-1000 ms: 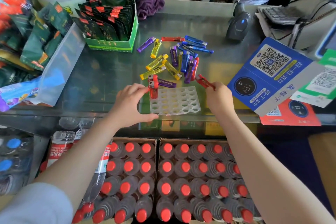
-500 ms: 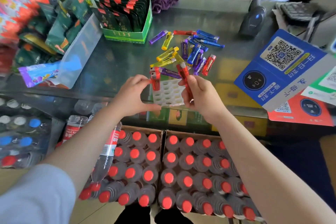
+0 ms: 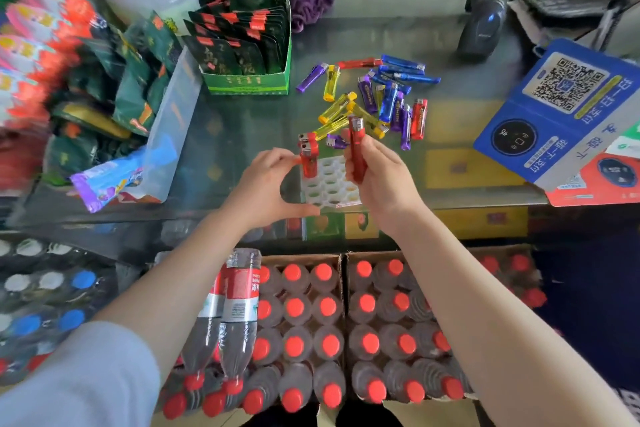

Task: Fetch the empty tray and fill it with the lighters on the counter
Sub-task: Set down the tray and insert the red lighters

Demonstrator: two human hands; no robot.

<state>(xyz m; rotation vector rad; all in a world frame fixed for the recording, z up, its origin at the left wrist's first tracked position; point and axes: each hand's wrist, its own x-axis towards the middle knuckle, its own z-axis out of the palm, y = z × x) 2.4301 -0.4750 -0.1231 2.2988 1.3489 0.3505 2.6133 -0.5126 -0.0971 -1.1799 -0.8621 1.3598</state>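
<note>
Your tray (image 3: 330, 184) already sits on the glass counter (image 3: 242, 135) close to you, with only about two red lighters (image 3: 308, 154) standing at its far left corner and nearly every socket empty, so I judge the filling barely begun. Your left hand (image 3: 268, 184) pinches one of those seated lighters, while your right hand (image 3: 379, 177) grips another red lighter (image 3: 356, 149) upright above the tray's right side. Just beyond lies the pile (image 3: 377, 97) of yellow, purple, blue and red ones left to load.
</note>
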